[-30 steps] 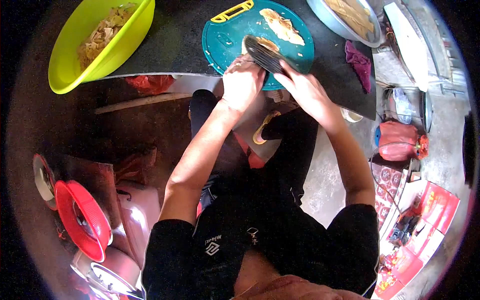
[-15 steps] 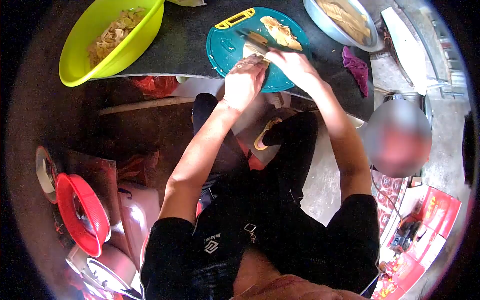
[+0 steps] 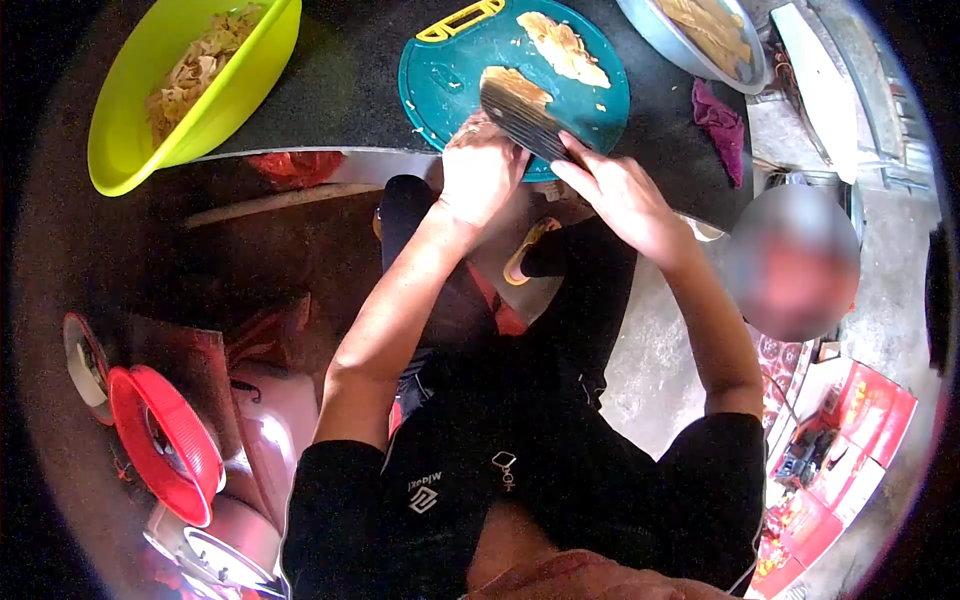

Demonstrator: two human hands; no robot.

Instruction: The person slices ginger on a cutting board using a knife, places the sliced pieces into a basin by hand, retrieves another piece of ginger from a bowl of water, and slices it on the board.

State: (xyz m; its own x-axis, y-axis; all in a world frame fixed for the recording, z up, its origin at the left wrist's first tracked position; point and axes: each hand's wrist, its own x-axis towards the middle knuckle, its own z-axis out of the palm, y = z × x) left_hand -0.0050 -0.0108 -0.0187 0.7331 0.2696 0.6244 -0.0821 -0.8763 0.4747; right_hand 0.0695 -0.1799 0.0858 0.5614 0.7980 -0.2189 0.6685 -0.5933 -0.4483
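Note:
A round teal cutting board [image 3: 440, 75] with a yellow handle lies on the dark table. My right hand [image 3: 615, 190] is closed on a dark, ridged knife [image 3: 525, 118], whose blade is tilted over the board. At the board's near edge is my left hand [image 3: 482, 165], fingers bent together beside the blade; whatever they press is hidden. A flat tan food piece [image 3: 518, 85] shows just beyond the blade. Farther back on the board rests a heap of pale yellow pieces [image 3: 563, 48].
A lime-green basin [image 3: 265, 75] holding shredded food [image 3: 205, 65] stands at the left. At the right are a metal bowl [image 3: 690, 50] of tan sheets, a purple cloth [image 3: 720, 130] and a person with a blurred head [image 3: 795, 265]. A red basket [image 3: 165, 445] is lower left.
The knife has come up and turned toward me, with my right hand moving nearer and rightward. More of the tan piece shows. The whole view has shifted slightly.

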